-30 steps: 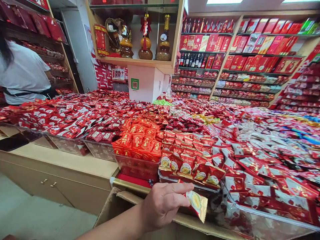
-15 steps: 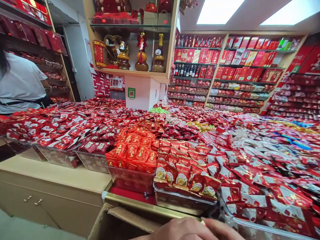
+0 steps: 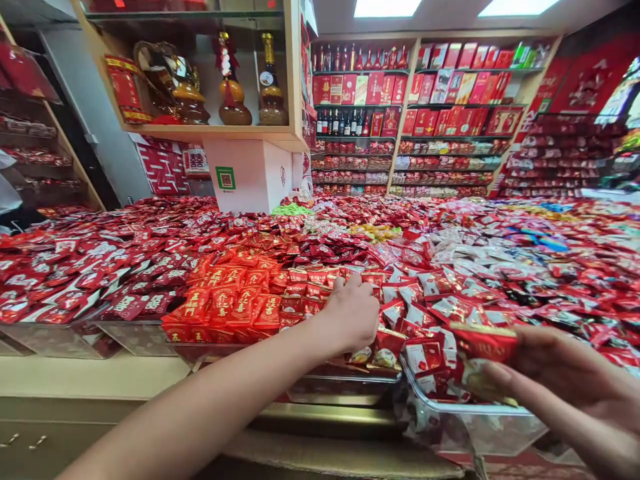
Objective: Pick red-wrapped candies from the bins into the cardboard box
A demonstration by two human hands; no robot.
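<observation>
My left hand [image 3: 353,313] reaches across the red and gold durian snack packets [image 3: 385,353], its fingers bent down over the back rows. Its fingertips are hidden, so what they grip cannot be made out. My left forearm covers part of the durian bin [image 3: 345,390] and its packets. Nearer the right side, my right hand [image 3: 555,380] pinches one durian snack packet [image 3: 487,357] between thumb and fingers. That packet is held above the front of a clear bin of red and white packets [image 3: 425,353].
Orange-red packets [image 3: 225,300] fill the bin to the left, with dark red packets [image 3: 145,303] beyond. An opened cardboard box [image 3: 345,457] sits below the counter's gold edge [image 3: 330,417]. A display cabinet [image 3: 200,133] overhangs the counter at back left.
My left hand has reached forward onto the durian packets. My right hand has come up at the right with a durian packet in it. The view has turned right.
</observation>
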